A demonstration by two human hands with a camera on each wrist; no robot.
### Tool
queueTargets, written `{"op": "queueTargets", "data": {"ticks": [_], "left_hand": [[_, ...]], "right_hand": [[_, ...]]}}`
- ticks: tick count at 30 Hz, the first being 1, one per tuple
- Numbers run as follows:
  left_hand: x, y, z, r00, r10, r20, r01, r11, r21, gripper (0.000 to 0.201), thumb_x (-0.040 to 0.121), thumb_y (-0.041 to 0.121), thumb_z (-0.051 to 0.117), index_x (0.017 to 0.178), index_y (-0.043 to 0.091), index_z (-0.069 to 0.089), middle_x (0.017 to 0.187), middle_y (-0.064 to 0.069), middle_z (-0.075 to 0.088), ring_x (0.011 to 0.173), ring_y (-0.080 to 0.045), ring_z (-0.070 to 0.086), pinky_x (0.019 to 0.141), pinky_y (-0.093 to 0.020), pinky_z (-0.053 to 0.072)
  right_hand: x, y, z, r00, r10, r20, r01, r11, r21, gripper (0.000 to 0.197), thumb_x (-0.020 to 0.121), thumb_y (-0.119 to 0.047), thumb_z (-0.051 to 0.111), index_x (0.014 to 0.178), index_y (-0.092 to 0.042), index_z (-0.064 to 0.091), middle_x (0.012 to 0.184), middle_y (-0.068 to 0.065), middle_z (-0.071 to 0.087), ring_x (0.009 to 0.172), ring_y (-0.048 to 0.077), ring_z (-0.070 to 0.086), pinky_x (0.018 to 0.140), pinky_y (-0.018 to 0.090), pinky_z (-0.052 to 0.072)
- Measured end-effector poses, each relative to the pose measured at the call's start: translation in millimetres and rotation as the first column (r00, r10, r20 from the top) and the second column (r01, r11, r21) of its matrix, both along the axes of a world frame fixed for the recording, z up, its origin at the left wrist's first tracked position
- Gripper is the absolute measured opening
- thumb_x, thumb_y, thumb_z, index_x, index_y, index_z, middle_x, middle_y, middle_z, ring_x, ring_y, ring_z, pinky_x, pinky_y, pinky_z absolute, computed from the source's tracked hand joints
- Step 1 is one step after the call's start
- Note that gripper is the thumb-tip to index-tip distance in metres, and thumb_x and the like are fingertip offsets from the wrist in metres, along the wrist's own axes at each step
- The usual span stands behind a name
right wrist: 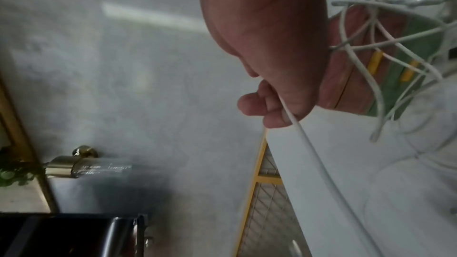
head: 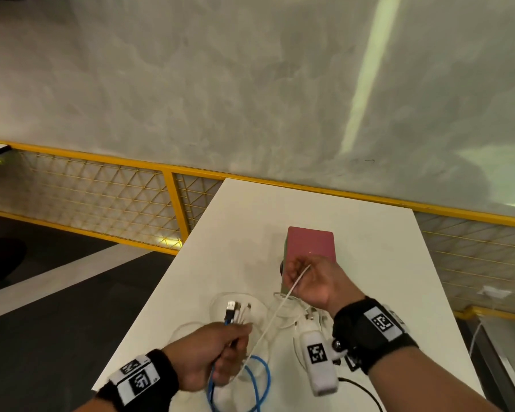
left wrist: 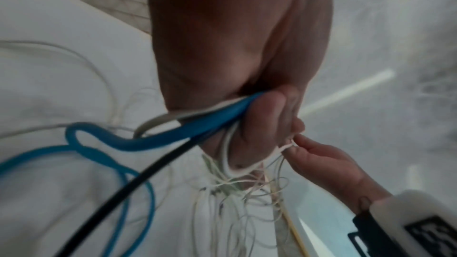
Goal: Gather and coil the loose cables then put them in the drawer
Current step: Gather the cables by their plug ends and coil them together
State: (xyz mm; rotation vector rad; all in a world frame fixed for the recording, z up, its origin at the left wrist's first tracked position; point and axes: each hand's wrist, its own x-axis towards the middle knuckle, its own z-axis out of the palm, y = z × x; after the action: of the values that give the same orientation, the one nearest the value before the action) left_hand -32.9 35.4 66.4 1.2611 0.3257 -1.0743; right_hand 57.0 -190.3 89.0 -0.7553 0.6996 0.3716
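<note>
My left hand (head: 217, 349) grips a bundle of cable ends: a blue cable (head: 259, 379), a black one and white ones, with their plugs (head: 235, 310) sticking up past the fingers. In the left wrist view the blue cable (left wrist: 158, 142) and a black cable (left wrist: 128, 187) run out of the fist. My right hand (head: 306, 281) pinches a thin white cable (head: 277, 310) stretched taut down to the left hand; the right wrist view shows this white cable (right wrist: 319, 155) leaving the curled fingers. Loose white cables (head: 283, 319) lie tangled on the table between the hands.
A pink box with green sides (head: 309, 245) stands on the white table (head: 369, 251) just behind my right hand. A yellow mesh railing (head: 101, 197) borders the table's far and left sides. A black cord (head: 366, 391) trails off the near edge.
</note>
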Motion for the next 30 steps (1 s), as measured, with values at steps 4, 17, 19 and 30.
{"op": "queueTargets", "data": {"ticks": [4, 17, 19, 30], "left_hand": [[-28, 23, 3, 0.839, -0.536, 0.099, 0.45, 0.783, 0.43, 0.033, 0.089, 0.05, 0.056, 0.067, 0.026, 0.059, 0.06, 0.005, 0.054, 0.059, -0.021, 0.061, 0.056, -0.032, 0.042], [44, -69, 37, 0.701, 0.105, 0.706, -0.258, 0.959, 0.114, 0.014, 0.092, 0.017, 0.066, 0.079, 0.01, 0.067, 0.053, 0.006, 0.054, 0.037, -0.007, 0.041, 0.039, -0.018, 0.033], [44, -91, 29, 0.651, 0.043, 0.758, -0.22, 0.966, 0.135, 0.005, 0.085, 0.013, 0.071, 0.08, 0.012, 0.07, 0.06, 0.008, 0.064, 0.053, -0.006, 0.059, 0.056, -0.022, 0.05], [3, -39, 0, 0.734, -0.442, 0.516, 0.306, 0.893, 0.33, 0.012, 0.079, 0.003, 0.067, 0.075, 0.013, 0.072, 0.06, 0.005, 0.064, 0.039, -0.002, 0.043, 0.039, -0.016, 0.032]], "right_hand": [[2, -24, -7, 0.995, -0.101, -0.019, 0.101, 0.994, -0.034, 0.026, 0.097, -0.01, 0.044, 0.074, -0.009, 0.057, 0.068, 0.006, 0.055, 0.062, 0.02, 0.052, 0.064, 0.035, 0.044], [-42, 0, -16, 0.995, 0.05, 0.086, -0.041, 0.994, -0.1, 0.029, 0.103, -0.026, 0.039, 0.099, -0.008, 0.062, 0.093, 0.012, 0.075, 0.089, 0.027, 0.068, 0.087, 0.046, 0.048], [-47, 8, -10, 0.99, 0.075, 0.121, -0.07, 0.996, -0.051, 0.035, 0.103, -0.026, 0.039, 0.103, -0.005, 0.067, 0.089, 0.012, 0.076, 0.082, 0.025, 0.072, 0.083, 0.043, 0.054], [-31, -35, -5, 0.999, 0.05, 0.015, -0.05, 0.997, -0.053, 0.022, 0.097, -0.009, 0.039, 0.082, -0.008, 0.056, 0.094, 0.013, 0.072, 0.101, 0.029, 0.066, 0.081, 0.044, 0.047]]}}
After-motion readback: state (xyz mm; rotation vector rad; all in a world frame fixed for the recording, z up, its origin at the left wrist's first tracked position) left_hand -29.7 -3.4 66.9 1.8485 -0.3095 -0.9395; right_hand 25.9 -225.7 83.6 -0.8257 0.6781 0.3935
